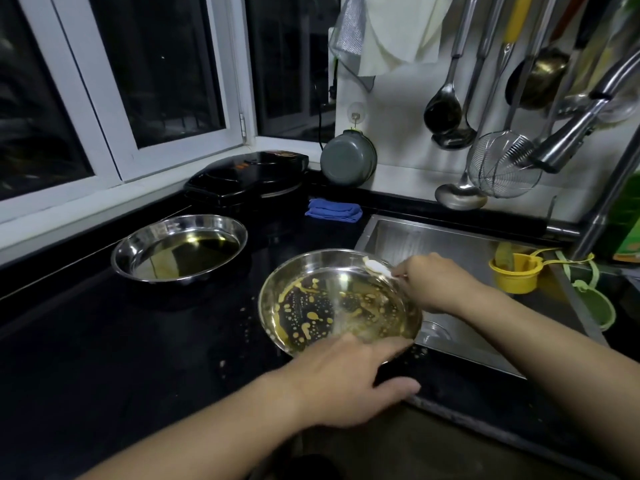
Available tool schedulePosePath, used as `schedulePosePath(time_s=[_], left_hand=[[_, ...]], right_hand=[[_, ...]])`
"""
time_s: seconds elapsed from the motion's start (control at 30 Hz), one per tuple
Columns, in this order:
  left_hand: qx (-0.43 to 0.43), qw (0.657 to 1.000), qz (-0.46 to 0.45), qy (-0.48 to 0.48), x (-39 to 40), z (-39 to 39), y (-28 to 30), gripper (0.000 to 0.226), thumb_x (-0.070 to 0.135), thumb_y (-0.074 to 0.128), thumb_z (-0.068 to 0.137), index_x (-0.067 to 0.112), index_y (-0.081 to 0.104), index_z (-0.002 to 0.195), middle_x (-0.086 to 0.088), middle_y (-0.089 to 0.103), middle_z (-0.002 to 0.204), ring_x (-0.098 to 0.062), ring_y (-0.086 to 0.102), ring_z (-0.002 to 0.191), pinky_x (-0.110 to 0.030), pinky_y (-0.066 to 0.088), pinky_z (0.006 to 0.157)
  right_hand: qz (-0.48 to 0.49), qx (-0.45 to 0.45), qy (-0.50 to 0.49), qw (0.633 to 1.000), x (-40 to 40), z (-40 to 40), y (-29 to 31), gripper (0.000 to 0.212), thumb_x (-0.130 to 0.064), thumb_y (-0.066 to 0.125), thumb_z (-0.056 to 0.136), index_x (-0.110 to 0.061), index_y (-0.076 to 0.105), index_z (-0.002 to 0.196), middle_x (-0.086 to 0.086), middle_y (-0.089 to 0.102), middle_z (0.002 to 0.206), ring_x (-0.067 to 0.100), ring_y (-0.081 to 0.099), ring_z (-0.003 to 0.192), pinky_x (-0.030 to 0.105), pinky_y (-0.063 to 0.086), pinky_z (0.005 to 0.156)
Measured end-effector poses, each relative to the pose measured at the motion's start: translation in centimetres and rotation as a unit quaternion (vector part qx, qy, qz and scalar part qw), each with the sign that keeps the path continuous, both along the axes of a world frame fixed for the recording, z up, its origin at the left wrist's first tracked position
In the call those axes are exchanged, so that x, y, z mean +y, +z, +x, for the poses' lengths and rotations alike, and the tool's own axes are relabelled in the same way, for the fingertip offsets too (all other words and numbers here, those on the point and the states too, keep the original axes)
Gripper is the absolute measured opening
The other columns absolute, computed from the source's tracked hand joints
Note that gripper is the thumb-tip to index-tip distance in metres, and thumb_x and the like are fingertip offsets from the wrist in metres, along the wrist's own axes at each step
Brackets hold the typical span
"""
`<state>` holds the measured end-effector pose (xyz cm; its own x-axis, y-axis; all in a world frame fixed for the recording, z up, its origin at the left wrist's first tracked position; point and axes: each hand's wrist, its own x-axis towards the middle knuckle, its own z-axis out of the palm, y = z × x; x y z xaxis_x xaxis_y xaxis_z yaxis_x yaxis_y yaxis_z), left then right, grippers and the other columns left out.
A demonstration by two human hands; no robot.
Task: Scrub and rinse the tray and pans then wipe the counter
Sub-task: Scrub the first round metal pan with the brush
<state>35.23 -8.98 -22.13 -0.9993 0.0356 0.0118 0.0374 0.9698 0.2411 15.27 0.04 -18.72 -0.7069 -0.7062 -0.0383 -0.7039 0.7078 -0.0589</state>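
The near pan [341,299], a shallow steel dish streaked with yellow-brown grease, sits half on the black counter [104,341] and half over the front left corner of the sink [450,244], probably so that drips fall into the basin and not onto the worktop. The left hand [349,379] lies at the pan's near rim with its fingers stretched out fairly straight along the edge; it looks to be steadying the dish against sliding, though how firmly it bears on the rim cannot be told. The right hand [433,284] reaches in from the sink side and pinches the handle of a small white spoon [377,266] whose heaped bowl rests at the pan's far rim, which suggests a cleaning powder is being tipped on before scrubbing; what the white stuff is cannot be confirmed. The second pan [180,249] waits on the counter well to the left of the sink, holding a pool of oily liquid, still to be washed. A folded blue cloth [334,210] lies just behind the sink's left corner, likely kept for the counter wipe. A yellow cup [514,277] hangs inside the sink at its right.
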Motion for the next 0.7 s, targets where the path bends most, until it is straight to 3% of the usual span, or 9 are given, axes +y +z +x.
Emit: schedulePosePath(time_s=[0.03, 0.07, 0.17, 0.3, 0.37, 0.47, 0.57, 0.7], left_hand=[[-0.010, 0.998, 0.068, -0.005, 0.1, 0.0, 0.5, 0.061, 0.066, 0.040, 0.100, 0.039, 0.031, 0.155, 0.007, 0.053, 0.148, -0.017, 0.050, 0.132, -0.034, 0.041, 0.111], [-0.010, 0.997, 0.076, -0.019, -0.5, 0.0, 0.8, 0.064, 0.066, 0.041, 0.100, 0.040, 0.027, 0.157, 0.013, 0.044, 0.156, -0.010, 0.040, 0.140, -0.031, 0.035, 0.116], [-0.046, 0.998, -0.033, -0.035, -5.2, 0.8, 0.8, 0.073, 0.072, 0.042, 0.097, 0.036, 0.029, 0.159, 0.016, 0.031, 0.164, -0.007, 0.030, 0.149, -0.031, 0.026, 0.123], [-0.128, 0.975, -0.176, -0.035, -11.1, 1.8, -0.9, 0.081, 0.083, 0.033, 0.089, 0.041, 0.028, 0.159, 0.011, 0.022, 0.168, -0.008, 0.017, 0.154, -0.034, 0.008, 0.128], [-0.085, 0.975, -0.202, -0.041, -12.3, 1.9, -2.2, 0.073, 0.080, 0.023, 0.093, 0.044, 0.035, 0.155, 0.009, 0.034, 0.164, -0.009, 0.032, 0.150, -0.035, 0.019, 0.126], [0.001, 0.973, -0.226, -0.056, -12.4, 1.6, -3.8, 0.069, 0.074, 0.014, 0.098, 0.040, 0.055, 0.143, 0.005, 0.060, 0.145, -0.014, 0.059, 0.130, -0.036, 0.047, 0.108], [0.031, 0.969, -0.237, -0.062, -11.8, 1.4, -4.3, 0.074, 0.073, 0.008, 0.099, 0.039, 0.062, 0.136, 0.004, 0.068, 0.134, -0.017, 0.069, 0.111, -0.035, 0.055, 0.097], [0.063, 0.963, -0.251, -0.073, -10.0, 1.2, -4.8, 0.068, 0.072, 0.015, 0.100, 0.036, 0.068, 0.126, 0.003, 0.075, 0.113, -0.019, 0.069, 0.090, -0.036, 0.058, 0.082]], right_hand=[[-0.003, 0.006, 0.007, 1.000, 0.1, 0.1, 0.2, 0.020, -0.019, 0.053, 0.094, -0.025, 0.073, 0.093, 0.004, 0.071, 0.093, 0.027, 0.063, 0.085, 0.033, 0.050, 0.067], [-0.006, 0.008, 0.010, 1.000, 0.4, 0.1, 0.3, 0.022, -0.022, 0.052, 0.096, -0.026, 0.074, 0.098, 0.003, 0.071, 0.098, 0.026, 0.062, 0.088, 0.034, 0.051, 0.071], [-0.011, -0.011, 0.006, 1.000, 1.6, 0.4, 0.6, 0.026, -0.028, 0.051, 0.100, -0.030, 0.074, 0.113, 0.000, 0.070, 0.112, 0.024, 0.063, 0.099, 0.034, 0.051, 0.080], [0.041, -0.001, -0.008, 0.999, 1.4, 0.9, -0.2, 0.019, -0.019, 0.055, 0.094, -0.023, 0.073, 0.100, 0.003, 0.069, 0.100, 0.023, 0.062, 0.082, 0.031, 0.046, 0.068], [0.063, 0.029, -0.018, 0.997, 0.4, 2.1, -0.6, 0.018, -0.012, 0.054, 0.092, -0.014, 0.067, 0.104, 0.010, 0.067, 0.105, 0.027, 0.065, 0.092, 0.032, 0.045, 0.069], [0.051, 0.014, 0.026, 0.998, -1.7, 3.9, -2.1, 0.023, -0.021, 0.051, 0.097, -0.013, 0.066, 0.112, 0.008, 0.065, 0.115, 0.029, 0.065, 0.098, 0.034, 0.049, 0.076], [0.057, 0.014, 0.047, 0.997, -2.6, 4.5, -2.6, 0.022, -0.022, 0.054, 0.097, -0.015, 0.067, 0.113, 0.008, 0.066, 0.115, 0.029, 0.066, 0.097, 0.036, 0.052, 0.080], [0.056, 0.046, -0.034, 0.997, -1.9, 3.1, -1.7, 0.029, -0.011, 0.044, 0.097, -0.009, 0.062, 0.119, 0.012, 0.064, 0.120, 0.031, 0.063, 0.102, 0.035, 0.043, 0.075]])
